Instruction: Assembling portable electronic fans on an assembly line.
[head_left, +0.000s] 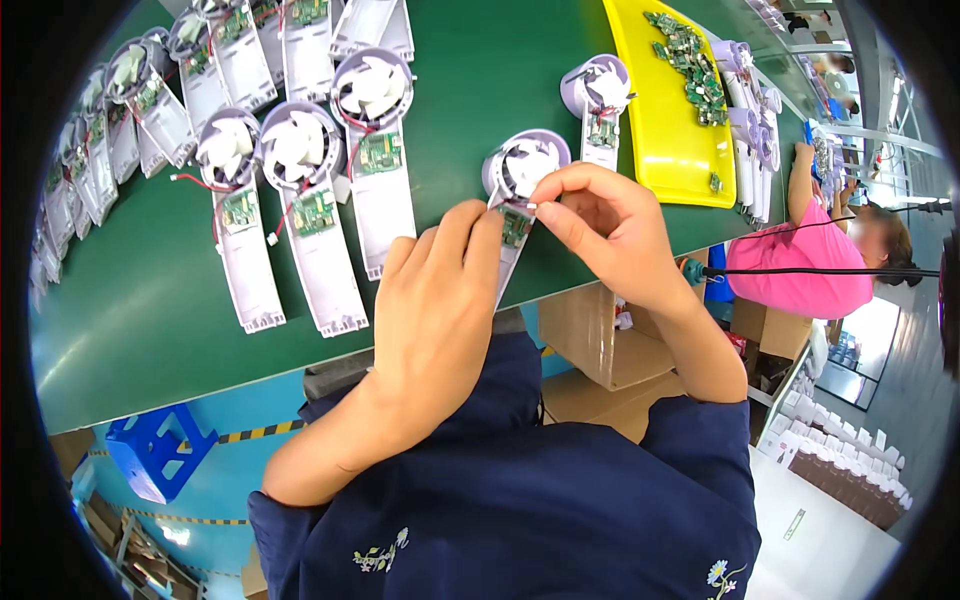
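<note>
In front of me a handheld fan housing [527, 162], with white blades in a lilac ring and a green circuit board [515, 226] in its pale handle, lies on the green table. My left hand [440, 295] is curled over the left side of the handle and hides part of it. At the board's upper right, the thumb and forefinger of my right hand [612, 232] pinch a small white plug [532, 207]. Just beyond, another fan housing [597, 90] with a board lies near the yellow tray [685, 180].
Several fan housings [300, 150] with boards and red wires cover the table's left and far side. Loose circuit boards [690, 70] are heaped in the yellow tray. More housings [752, 130] stand right of it. A person in pink [800, 260] is at the right; a blue stool [160, 450] stands lower left.
</note>
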